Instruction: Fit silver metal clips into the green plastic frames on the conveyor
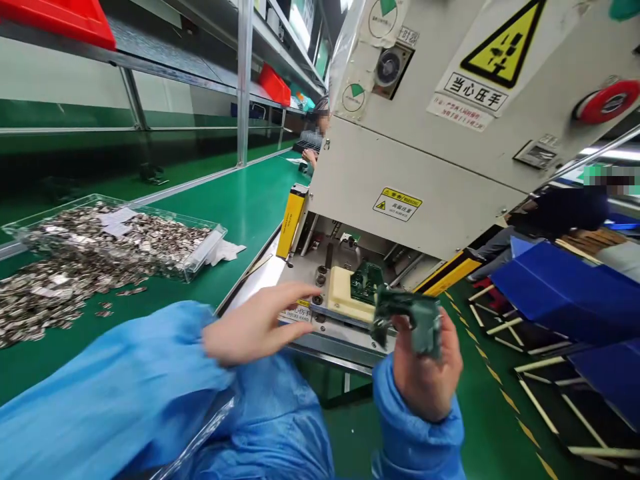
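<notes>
**Machine:** a large beige press [415, 180] with yellow warning labels fills the upper right.
**Bench:** a green workbench [250, 193] runs from the left toward the far end, where a co-worker [314, 137] sits.
**Tray:** a clear plastic tray [197, 257] heaped with small metal parts [75, 233] sits at left, with more spilled in front.
**Block:** a cream block [343, 293] sits on the press bed, with a green circuit board [367, 281] on it.
**Left hand:** the left hand [255, 323] is open near the press front, its fingers [295, 293] stretched out and close together, holding nothing.
**Right hand:** the right hand [427, 377] is just in front of the block, its fingers [453, 340] and thumb pinching a second green circuit board [407, 320] upright by its edges.
</notes>
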Motion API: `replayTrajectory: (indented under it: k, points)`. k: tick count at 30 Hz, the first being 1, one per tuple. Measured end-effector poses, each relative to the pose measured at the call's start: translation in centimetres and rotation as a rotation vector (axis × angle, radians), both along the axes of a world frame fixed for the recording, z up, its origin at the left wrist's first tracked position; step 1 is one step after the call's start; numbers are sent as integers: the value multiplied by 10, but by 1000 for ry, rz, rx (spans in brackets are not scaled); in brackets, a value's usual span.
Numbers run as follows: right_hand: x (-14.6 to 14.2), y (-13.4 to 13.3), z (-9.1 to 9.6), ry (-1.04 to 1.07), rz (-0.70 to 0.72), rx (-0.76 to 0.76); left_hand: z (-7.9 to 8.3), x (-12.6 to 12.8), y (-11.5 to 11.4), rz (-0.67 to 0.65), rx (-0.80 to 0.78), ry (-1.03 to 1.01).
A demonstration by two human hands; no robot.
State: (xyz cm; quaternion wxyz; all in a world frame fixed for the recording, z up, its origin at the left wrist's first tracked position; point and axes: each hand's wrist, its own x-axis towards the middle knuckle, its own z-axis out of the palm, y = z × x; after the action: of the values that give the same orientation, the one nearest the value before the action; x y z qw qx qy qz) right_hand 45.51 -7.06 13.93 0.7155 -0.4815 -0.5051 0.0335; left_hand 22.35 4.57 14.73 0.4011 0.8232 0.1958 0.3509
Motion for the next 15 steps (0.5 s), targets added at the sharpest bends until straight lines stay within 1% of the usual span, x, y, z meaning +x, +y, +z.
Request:
replayTrajectory:
  k: [1, 2, 3, 5, 6, 7, 8, 9, 10, 11, 13, 15]
  points:
    - [16, -1, 2, 61, -108, 73, 6, 28, 7, -17, 94, -21]
    - [30, -2, 4, 116, -170, 127, 11, 56, 12, -16, 146, -40]
    - [43, -1, 5, 162, -198, 146, 14, 81, 16, 5, 145, -47]
    - [64, 1, 7, 208, -248, 115, 17, 121, 22, 54, 40, -29]
    - [72, 3, 8, 194, -244, 77, 18, 134, 25, 72, -22, -13]
    - [79, 7, 9, 162, -220, 32, 20, 142, 27, 81, -75, -11]
    - [84, 11, 10, 120, -188, -12, 21, 144, 29, 85, -116, -30]
    - [88, 17, 12, 70, -154, -53, 23, 140, 31, 85, -146, -67]
    - [91, 23, 14, 16, -121, -92, 24, 130, 32, 85, -170, -115]
    - [92, 30, 17, -46, -92, -138, 26, 115, 32, 86, -201, -159]
    - [93, 45, 25, -197, -40, -263, 25, 73, 30, 93, -268, -190]
    - [91, 57, 32, -363, 52, -423, 17, 23, 26, 127, -335, -91]
